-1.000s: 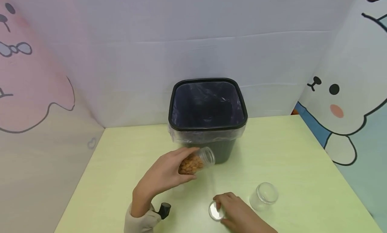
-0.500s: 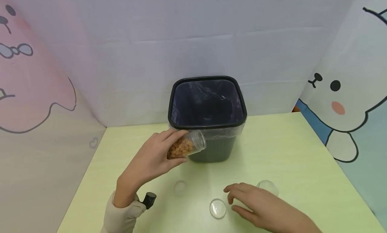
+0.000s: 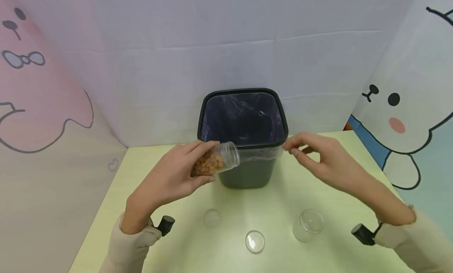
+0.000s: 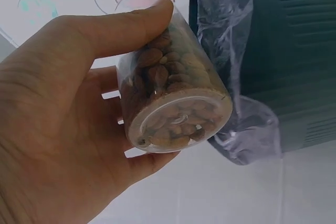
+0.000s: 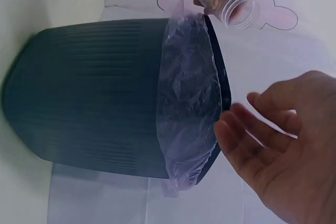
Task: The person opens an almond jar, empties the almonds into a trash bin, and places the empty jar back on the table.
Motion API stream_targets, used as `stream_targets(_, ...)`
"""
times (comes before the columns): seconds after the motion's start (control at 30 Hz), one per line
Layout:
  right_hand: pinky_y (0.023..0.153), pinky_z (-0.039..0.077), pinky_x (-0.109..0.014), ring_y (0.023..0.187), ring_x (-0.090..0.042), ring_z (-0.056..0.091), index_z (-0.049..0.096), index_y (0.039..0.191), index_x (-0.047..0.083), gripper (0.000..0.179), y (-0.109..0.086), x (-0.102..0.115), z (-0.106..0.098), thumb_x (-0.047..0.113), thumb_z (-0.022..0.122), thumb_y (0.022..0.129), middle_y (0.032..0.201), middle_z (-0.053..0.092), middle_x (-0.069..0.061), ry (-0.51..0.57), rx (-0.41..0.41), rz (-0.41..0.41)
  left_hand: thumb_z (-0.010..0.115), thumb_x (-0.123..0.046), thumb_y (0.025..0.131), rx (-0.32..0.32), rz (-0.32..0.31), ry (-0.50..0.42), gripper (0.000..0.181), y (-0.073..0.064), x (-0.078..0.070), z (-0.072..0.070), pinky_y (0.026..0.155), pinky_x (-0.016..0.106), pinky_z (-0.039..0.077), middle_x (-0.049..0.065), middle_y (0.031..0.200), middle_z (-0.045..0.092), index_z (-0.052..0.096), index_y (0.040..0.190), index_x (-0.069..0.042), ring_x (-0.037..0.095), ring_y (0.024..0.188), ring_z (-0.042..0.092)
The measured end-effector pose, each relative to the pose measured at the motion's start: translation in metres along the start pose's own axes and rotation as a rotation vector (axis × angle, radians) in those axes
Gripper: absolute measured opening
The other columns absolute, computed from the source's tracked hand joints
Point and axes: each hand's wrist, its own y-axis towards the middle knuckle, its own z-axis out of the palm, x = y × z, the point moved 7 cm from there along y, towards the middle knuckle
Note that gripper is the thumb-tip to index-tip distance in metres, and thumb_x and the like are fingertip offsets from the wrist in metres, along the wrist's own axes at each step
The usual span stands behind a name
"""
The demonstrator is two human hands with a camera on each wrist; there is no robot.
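Observation:
My left hand (image 3: 170,172) grips a clear plastic jar of almonds (image 3: 209,163), tilted on its side with its uncapped mouth to the right, at the near left rim of the bin. In the left wrist view, thumb and fingers wrap the jar (image 4: 176,74), its base facing the camera and nuts packed against it. A dark square trash bin (image 3: 247,174) with a clear liner stands upright at the back. My right hand (image 3: 323,161) is raised at the bin's right rim, fingers loosely bent and holding nothing. The right wrist view shows its fingertips right beside the liner (image 5: 191,98).
Near the front of the pale green table (image 3: 184,249) lies a clear round lid (image 3: 255,241). Left of it is a fainter clear disc (image 3: 212,218). A second clear jar (image 3: 307,225) stands upright on the right. White cloth (image 3: 159,88) hangs behind the bin.
My right hand has left the round lid on the table and moved up and forward to the bin's right side. My left hand has raised the almond jar leftward and up to the rim.

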Motion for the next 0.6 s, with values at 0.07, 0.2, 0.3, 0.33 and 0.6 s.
stream_targets(0.07, 0.08, 0.058, -0.021, 0.099, -0.01, 0.071, 0.071, 0.121, 0.017, 0.022, 0.012, -0.009, -0.005, 0.005, 0.061, 0.104, 0.117, 0.074, 0.003, -0.001, -0.017, 0.086, 0.089, -0.031, 0.085, -0.008, 0.012, 0.007, 0.077, 0.004, -0.002, -0.006, 0.092, 0.04, 0.055, -0.005, 0.128, 0.067, 0.053, 0.152, -0.021, 0.018, 0.102, 0.067)
stream_targets(0.2, 0.079, 0.058, -0.037, 0.099, -0.026, 0.074, 0.065, 0.13, 0.014, 0.025, 0.038, -0.027, -0.009, 0.02, 0.054, 0.109, 0.128, 0.07, -0.008, 0.006, -0.007, 0.242, 0.089, -0.028, 0.085, -0.034, 0.032, 0.029, 0.076, 0.013, -0.004, -0.016, 0.091, 0.041, 0.054, -0.004, 0.125, 0.067, 0.052, 0.152, -0.02, 0.019, 0.097, 0.066)
stream_targets(0.3, 0.079, 0.058, -0.045, 0.101, -0.032, 0.073, 0.06, 0.137, 0.009, 0.031, 0.059, -0.039, -0.008, 0.024, 0.05, 0.111, 0.137, 0.064, -0.013, 0.01, 0.009, 0.318, 0.088, -0.027, 0.086, -0.059, 0.052, 0.052, 0.076, 0.022, -0.004, -0.019, 0.088, 0.041, 0.052, -0.003, 0.122, 0.067, 0.052, 0.151, -0.019, 0.019, 0.093, 0.063)
stream_targets(0.33, 0.078, 0.059, -0.044, 0.101, -0.032, 0.073, 0.058, 0.138, 0.007, 0.033, 0.065, -0.044, -0.008, 0.024, 0.049, 0.111, 0.139, 0.063, -0.014, 0.016, 0.013, 0.342, 0.088, -0.027, 0.086, -0.068, 0.059, 0.059, 0.075, 0.025, -0.004, -0.02, 0.087, 0.041, 0.051, -0.003, 0.122, 0.067, 0.052, 0.151, -0.019, 0.018, 0.094, 0.063)
stream_targets(0.6, 0.069, 0.064, -0.039, 0.1, -0.036, 0.07, 0.044, 0.15, 0.001, 0.048, 0.106, -0.082, 0.0, 0.028, 0.039, 0.111, 0.147, 0.054, -0.023, 0.116, 0.03, 0.536, 0.087, -0.019, 0.086, -0.138, 0.091, 0.139, 0.075, 0.054, 0.001, -0.017, 0.101, 0.051, 0.047, 0.004, 0.13, 0.065, 0.05, 0.152, -0.017, 0.024, 0.118, 0.063)
